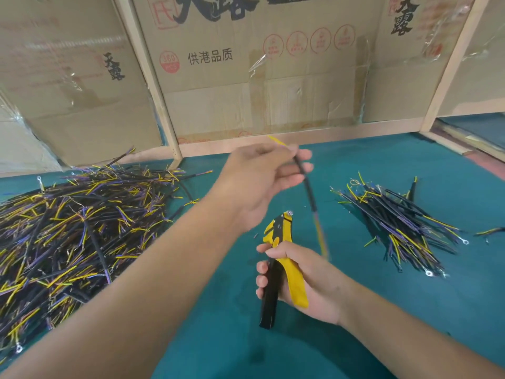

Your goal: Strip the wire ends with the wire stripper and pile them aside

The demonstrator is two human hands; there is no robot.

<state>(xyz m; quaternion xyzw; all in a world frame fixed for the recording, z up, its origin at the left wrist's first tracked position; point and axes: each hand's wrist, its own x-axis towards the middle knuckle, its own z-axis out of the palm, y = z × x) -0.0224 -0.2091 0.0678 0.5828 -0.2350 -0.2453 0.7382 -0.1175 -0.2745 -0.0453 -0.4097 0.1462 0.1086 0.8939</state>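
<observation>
My left hand (262,181) is raised over the middle of the green table and pinches one black-sheathed wire (307,184). The wire is blurred; its yellow end sticks up behind my fingers and its lower end hangs down beside the stripper's head. My right hand (303,280) grips the yellow and black handles of the wire stripper (276,258), jaws pointing away from me, just left of the hanging wire. A large heap of black, yellow and purple wires (71,231) lies at the left. A smaller pile of wires (404,225) lies at the right.
Cardboard panels (259,64) in wooden frames wall off the back of the green table (355,337). A stray wire (490,231) lies at the far right edge. Small bits of stripped insulation dot the cloth near the stripper.
</observation>
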